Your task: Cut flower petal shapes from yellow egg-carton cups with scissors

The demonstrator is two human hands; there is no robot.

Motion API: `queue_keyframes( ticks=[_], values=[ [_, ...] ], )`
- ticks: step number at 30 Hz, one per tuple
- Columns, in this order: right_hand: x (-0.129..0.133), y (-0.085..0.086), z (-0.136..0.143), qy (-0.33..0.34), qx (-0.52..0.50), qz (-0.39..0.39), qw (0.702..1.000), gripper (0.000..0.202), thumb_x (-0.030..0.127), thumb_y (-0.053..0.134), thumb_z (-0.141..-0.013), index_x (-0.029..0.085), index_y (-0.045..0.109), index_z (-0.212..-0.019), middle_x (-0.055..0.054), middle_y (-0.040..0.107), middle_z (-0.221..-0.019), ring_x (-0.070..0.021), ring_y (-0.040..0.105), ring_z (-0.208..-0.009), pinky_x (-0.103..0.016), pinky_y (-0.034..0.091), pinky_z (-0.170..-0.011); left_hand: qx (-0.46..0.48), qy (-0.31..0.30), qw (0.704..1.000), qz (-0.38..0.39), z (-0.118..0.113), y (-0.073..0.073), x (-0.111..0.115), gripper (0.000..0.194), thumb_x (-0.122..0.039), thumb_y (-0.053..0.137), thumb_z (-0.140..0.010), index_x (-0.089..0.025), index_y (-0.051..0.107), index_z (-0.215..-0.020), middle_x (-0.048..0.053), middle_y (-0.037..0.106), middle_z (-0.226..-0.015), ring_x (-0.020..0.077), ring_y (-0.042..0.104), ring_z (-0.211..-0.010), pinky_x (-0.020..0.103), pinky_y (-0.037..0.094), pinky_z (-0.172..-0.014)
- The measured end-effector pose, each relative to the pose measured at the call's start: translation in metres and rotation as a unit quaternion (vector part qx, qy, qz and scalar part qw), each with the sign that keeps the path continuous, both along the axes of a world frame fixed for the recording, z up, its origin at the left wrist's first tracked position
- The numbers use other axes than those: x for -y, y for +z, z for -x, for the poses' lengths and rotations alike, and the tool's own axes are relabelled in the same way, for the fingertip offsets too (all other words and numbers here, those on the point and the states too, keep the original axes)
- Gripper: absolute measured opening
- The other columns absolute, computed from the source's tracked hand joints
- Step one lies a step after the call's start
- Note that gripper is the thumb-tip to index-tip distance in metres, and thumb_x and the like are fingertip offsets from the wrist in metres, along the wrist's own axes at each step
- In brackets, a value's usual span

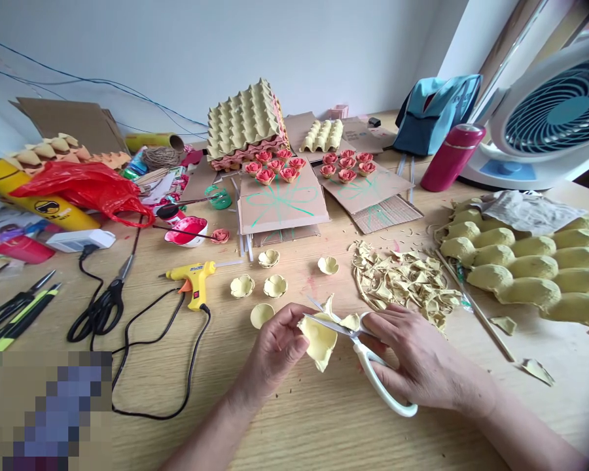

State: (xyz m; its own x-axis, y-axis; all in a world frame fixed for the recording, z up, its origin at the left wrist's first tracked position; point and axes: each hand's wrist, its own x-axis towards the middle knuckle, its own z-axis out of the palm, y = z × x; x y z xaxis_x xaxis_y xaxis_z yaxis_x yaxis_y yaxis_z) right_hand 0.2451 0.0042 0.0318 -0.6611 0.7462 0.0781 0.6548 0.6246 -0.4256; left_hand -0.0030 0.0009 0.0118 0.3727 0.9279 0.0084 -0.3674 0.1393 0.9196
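My left hand pinches a pale yellow egg-carton piece by its left edge. White-handled scissors are in my right hand, their blades lying across the upper part of that piece. A strip of the yellow carton stands up beside the blades. Behind my left hand sit a plain yellow cup and several petal-edged yellow cups. Another yellow cup stands farther right. A heap of yellow scraps lies beyond my right hand.
A yellow glue gun with a black cable and black scissors lie left. Red flowers stand on cardboard at the back. Egg trays, a pink bottle and a fan are right. A red paint bowl stands left of centre.
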Motion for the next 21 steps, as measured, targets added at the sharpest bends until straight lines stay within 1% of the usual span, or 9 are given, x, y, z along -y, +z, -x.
queue_keyframes(
  ticks=[3,6,13,17,21],
  values=[
    [0.0005,0.0006,-0.0007,0.000,-0.005,-0.007,1.000,0.025,0.036,0.050,-0.098,0.023,0.040,-0.080,0.001,0.052,-0.073,-0.0169,0.045,-0.065,-0.032,0.033,-0.068,-0.002,0.013,1.000,0.024,0.0006,0.0002,0.0001,0.043,-0.051,0.079,-0.079,-0.019,0.067,-0.106,0.005,0.065,-0.094,0.0155,0.062,-0.078,0.028,0.055,-0.071],
    [0.0023,0.0008,-0.0019,0.006,-0.007,-0.018,1.000,0.026,0.037,0.049,-0.099,0.023,0.039,-0.079,0.001,0.051,-0.071,-0.0165,0.044,-0.063,-0.031,0.032,-0.066,0.008,0.016,0.999,0.042,0.0015,0.0009,-0.0008,0.043,-0.052,0.078,-0.081,-0.019,0.067,-0.106,0.004,0.064,-0.092,0.0156,0.063,-0.077,0.029,0.058,-0.068],
    [0.0051,-0.0023,-0.0028,0.020,-0.003,-0.021,1.000,0.029,0.038,0.044,-0.103,0.023,0.038,-0.078,0.003,0.050,-0.068,-0.0150,0.039,-0.059,-0.030,0.029,-0.063,0.040,0.035,0.997,0.062,0.0019,0.0041,-0.0004,0.035,-0.050,0.072,-0.086,-0.018,0.068,-0.100,0.002,0.062,-0.083,0.0131,0.058,-0.072,0.024,0.059,-0.059],
    [0.0054,-0.0041,0.0000,0.008,0.005,-0.026,1.000,0.029,0.038,0.044,-0.103,0.023,0.039,-0.078,0.002,0.051,-0.068,-0.0155,0.039,-0.059,-0.031,0.030,-0.062,0.034,0.045,0.997,0.059,0.0019,0.0015,0.0006,0.033,-0.049,0.072,-0.087,-0.020,0.066,-0.099,0.002,0.061,-0.086,0.0132,0.058,-0.075,0.025,0.060,-0.062],
    [0.0064,-0.0048,0.0048,-0.020,0.022,-0.016,0.999,0.025,0.037,0.047,-0.101,0.023,0.043,-0.081,0.001,0.054,-0.070,-0.0166,0.044,-0.062,-0.031,0.030,-0.063,0.011,0.016,0.999,0.037,0.0025,-0.0014,-0.0017,0.030,-0.048,0.071,-0.088,-0.021,0.064,-0.099,0.000,0.058,-0.084,0.0113,0.057,-0.073,0.027,0.060,-0.067]
  ],
)
